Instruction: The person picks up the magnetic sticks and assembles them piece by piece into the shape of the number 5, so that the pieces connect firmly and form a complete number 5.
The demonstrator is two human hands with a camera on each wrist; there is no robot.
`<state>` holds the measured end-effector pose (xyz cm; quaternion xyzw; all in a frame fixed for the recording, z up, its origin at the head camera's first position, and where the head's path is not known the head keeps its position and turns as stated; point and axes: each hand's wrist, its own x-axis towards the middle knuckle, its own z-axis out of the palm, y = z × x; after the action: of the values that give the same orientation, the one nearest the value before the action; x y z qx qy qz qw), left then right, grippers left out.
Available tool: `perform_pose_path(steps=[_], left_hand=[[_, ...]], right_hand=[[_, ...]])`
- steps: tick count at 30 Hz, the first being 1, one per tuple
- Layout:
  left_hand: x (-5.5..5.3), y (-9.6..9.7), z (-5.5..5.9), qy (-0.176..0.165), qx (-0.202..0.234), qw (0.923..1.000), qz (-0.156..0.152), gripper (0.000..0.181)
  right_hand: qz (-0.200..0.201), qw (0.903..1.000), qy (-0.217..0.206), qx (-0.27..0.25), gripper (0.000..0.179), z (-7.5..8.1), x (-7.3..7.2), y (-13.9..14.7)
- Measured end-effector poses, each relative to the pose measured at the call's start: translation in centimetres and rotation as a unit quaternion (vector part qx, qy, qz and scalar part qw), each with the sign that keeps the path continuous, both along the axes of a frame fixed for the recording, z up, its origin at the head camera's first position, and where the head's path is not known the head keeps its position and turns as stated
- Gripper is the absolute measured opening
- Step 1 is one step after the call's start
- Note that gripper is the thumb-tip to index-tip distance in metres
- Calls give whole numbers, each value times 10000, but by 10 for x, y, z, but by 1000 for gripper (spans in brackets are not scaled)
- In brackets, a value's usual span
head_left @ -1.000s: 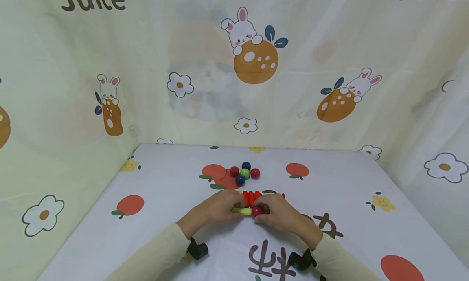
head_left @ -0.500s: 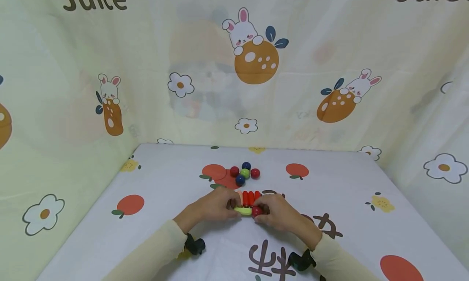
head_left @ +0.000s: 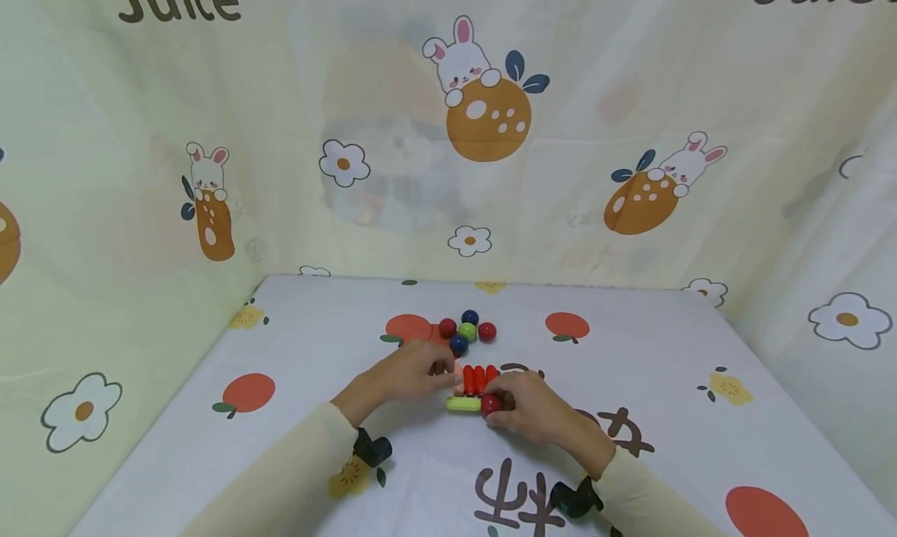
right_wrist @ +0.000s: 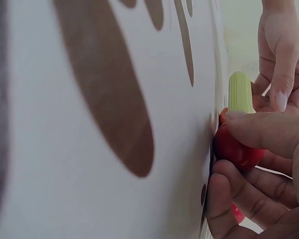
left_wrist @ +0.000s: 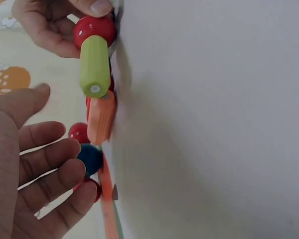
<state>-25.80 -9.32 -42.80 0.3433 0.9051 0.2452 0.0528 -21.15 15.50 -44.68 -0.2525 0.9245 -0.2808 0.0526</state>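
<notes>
My right hand (head_left: 529, 406) pinches a red ball (right_wrist: 237, 148) between thumb and fingers, low at the tabletop. Against the ball's left side lies a light-green ribbed stick (head_left: 463, 404), pointing left. Just behind it several red sticks (head_left: 480, 380) lie side by side, with a peach-orange stick (left_wrist: 101, 118) at their left end. My left hand (head_left: 415, 368) hovers left of that row, its fingers loosely bent and apart in the left wrist view, holding nothing. Its fingertips come close to the peach-orange stick.
Beyond the sticks sits a loose group of balls: a lime-green ball (head_left: 467, 332), two blue ones and two red ones. The white tablecloth (head_left: 315, 335) carries printed fruit and brown lettering. A printed curtain (head_left: 392, 210) stands behind the table.
My left hand has let go of the green stick's left end, then moved back and up toward the peach-orange stick. My right hand stays on the red ball.
</notes>
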Motion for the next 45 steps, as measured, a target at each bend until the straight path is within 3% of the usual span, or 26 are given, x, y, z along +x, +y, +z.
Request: perform_pose_path(steps=[8,15,18,25,34,45], left_hand=[[-10,5,1,124,-17,9995,278,12],[-26,5,-3,319,-48,9972,669,13],[-32,2,-2,255,-41,9958,873,14],[-44,-1,-5,73,-80,9898,1421,24],[-56,1,-7,422,-109,9812,1882,39],[-65,8,-7,47,-779,9791,1880,59]], right_hand=[[43,10000,29,1,35,3,0,-1],[11,10000,21,5,35,2,0,-3],[-37,10000,-23,12,35,2,1,-5],[-96,9999,-118,-55,34,2,1,-5],[-67,9999,-119,-82,33,1,1,-1],[-182,9995,-242,-78,34,2,3,-2]])
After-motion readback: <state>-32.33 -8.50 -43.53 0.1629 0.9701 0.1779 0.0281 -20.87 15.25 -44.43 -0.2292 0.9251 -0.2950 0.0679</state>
